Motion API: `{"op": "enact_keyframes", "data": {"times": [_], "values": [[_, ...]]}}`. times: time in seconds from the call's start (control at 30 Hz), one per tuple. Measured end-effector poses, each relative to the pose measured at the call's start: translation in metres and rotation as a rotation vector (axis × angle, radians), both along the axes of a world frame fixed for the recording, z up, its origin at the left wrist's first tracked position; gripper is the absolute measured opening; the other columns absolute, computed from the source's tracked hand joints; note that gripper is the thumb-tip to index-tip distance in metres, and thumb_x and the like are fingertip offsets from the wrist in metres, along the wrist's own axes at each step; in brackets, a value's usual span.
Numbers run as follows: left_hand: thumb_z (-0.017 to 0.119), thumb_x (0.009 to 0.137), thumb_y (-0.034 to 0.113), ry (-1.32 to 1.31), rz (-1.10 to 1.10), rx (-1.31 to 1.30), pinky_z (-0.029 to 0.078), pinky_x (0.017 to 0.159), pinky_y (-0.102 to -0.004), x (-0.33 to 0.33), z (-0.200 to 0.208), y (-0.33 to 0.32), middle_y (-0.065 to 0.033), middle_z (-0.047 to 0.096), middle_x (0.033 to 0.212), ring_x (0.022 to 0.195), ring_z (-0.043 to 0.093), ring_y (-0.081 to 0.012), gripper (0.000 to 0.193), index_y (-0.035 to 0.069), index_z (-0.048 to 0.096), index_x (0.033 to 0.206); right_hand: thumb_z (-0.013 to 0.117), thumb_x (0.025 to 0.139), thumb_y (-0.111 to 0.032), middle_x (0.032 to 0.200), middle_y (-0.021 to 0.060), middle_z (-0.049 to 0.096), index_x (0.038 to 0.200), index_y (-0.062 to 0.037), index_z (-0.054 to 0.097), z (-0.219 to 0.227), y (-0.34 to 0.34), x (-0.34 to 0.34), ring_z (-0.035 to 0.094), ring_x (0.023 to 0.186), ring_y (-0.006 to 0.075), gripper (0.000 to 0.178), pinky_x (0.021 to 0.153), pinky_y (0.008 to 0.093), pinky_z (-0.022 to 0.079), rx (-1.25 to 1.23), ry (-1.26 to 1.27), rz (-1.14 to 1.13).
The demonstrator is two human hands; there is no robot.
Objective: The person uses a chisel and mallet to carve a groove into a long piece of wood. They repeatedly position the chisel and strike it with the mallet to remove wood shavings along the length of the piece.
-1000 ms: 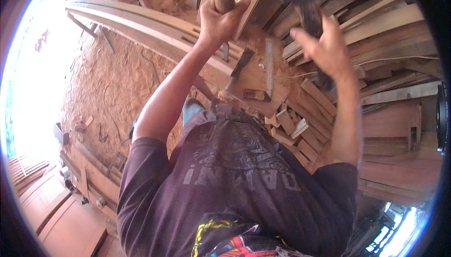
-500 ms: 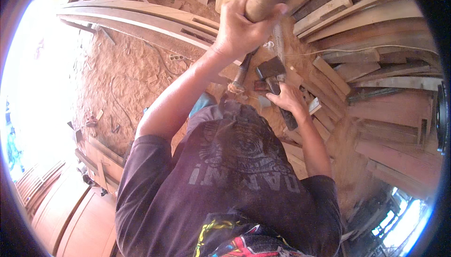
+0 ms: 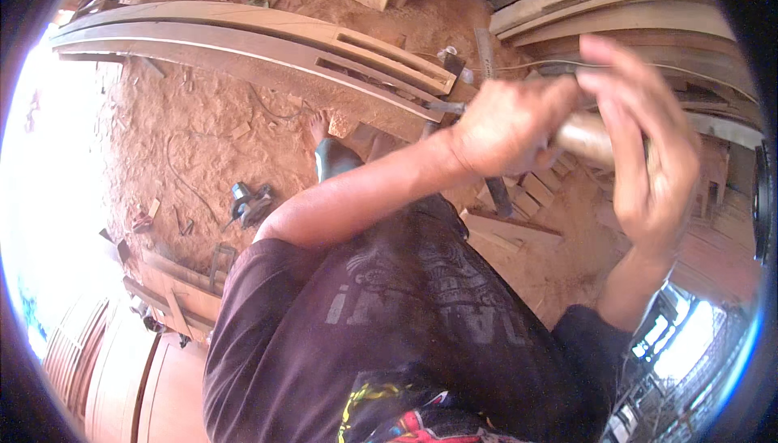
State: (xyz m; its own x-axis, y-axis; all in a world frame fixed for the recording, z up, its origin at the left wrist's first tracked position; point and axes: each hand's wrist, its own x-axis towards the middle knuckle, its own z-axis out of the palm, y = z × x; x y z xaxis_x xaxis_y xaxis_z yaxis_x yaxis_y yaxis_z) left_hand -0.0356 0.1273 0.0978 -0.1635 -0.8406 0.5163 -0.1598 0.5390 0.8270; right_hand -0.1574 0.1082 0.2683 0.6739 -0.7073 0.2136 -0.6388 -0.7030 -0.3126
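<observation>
My left hand [image 3: 515, 123] is closed round a chisel, its thick pale wooden handle [image 3: 585, 140] sticking out to the right of the fist. From the other side, a grey metal shaft [image 3: 447, 107] points left at the slotted end of a curved wooden beam [image 3: 381, 94]. My right hand [image 3: 648, 147], smeared by motion, has its fingers stretched out beside the handle's end; whether it touches is hard to tell. Below my left wrist shows the dark handle of a hammer [image 3: 498, 196], its head hidden behind the hand.
A second slotted beam [image 3: 267, 20] lies alongside the first. Planks [image 3: 600, 17] are stacked at the right. Sawdust and offcuts cover the ground. A blue-and-black power tool [image 3: 250, 204] lies at the left, and a pale cord [image 3: 559, 62] crosses the planks.
My left hand has come down and to the right, turning the wooden handle sideways. My right hand has let go of the hammer and risen to the handle's end.
</observation>
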Motion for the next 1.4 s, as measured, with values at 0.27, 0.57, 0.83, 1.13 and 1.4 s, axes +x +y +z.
{"op": "enact_keyframes", "data": {"times": [0.27, 0.57, 0.83, 1.13, 1.4], "values": [[0.066, 0.093, 0.019, -0.512, -0.411, -0.094, 0.063, 0.064, -0.0472, -0.095, -0.070, 0.032, -0.0139, 0.075, 0.098, 0.083, 0.079, -0.0337, 0.033, 0.005, 0.057, 0.121, 0.068, 0.105, -0.016, 0.099, 0.0131, 0.079, 0.107, -0.0012, 0.080, -0.136, 0.115, -0.184, 0.074, 0.096, 0.0219, 0.019, 0.086, 0.0362, 0.058, 0.304, 0.209, -0.741], [0.066, 0.091, 0.019, -0.220, -0.249, -0.114, 0.061, 0.053, -0.0461, -0.080, -0.017, 0.022, -0.0101, 0.069, 0.086, 0.073, 0.077, -0.0305, 0.026, 0.006, 0.056, 0.112, 0.083, 0.092, -0.019, 0.097, 0.0179, 0.077, 0.109, 0.0014, 0.077, -0.034, 0.080, -0.116, 0.074, 0.093, 0.0293, 0.027, 0.083, 0.0396, 0.056, 0.301, 0.242, -0.627], [0.074, 0.080, 0.018, -0.059, -0.457, 0.036, 0.061, 0.058, -0.0455, -0.026, 0.031, 0.012, -0.0145, 0.068, 0.084, 0.075, 0.076, -0.0348, 0.030, 0.004, 0.058, 0.102, 0.094, 0.073, -0.021, 0.093, 0.0195, 0.071, 0.109, -0.0022, 0.075, 0.055, 0.058, -0.020, 0.071, 0.083, 0.0422, 0.044, 0.071, 0.0475, 0.055, 0.192, 0.531, -0.398], [0.072, 0.090, 0.030, -0.236, -0.397, -0.002, 0.060, 0.058, -0.0476, -0.064, -0.029, 0.021, -0.0112, 0.071, 0.086, 0.075, 0.076, -0.0327, 0.036, 0.007, 0.056, 0.113, 0.096, 0.073, -0.015, 0.098, 0.0159, 0.074, 0.107, -0.0025, 0.075, -0.052, 0.082, -0.100, 0.074, 0.086, 0.0326, 0.042, 0.078, 0.0403, 0.059, 0.248, 0.213, -0.526], [0.067, 0.094, 0.025, -0.657, -0.512, 0.060, 0.062, 0.062, -0.0468, -0.062, -0.067, 0.027, -0.0131, 0.072, 0.090, 0.078, 0.078, -0.0343, 0.034, 0.006, 0.057, 0.120, 0.098, 0.075, -0.023, 0.101, 0.0165, 0.079, 0.111, -0.0028, 0.079, -0.148, 0.107, -0.133, 0.077, 0.092, 0.0314, 0.045, 0.083, 0.0403, 0.060, 0.299, 0.056, -0.639]]}}
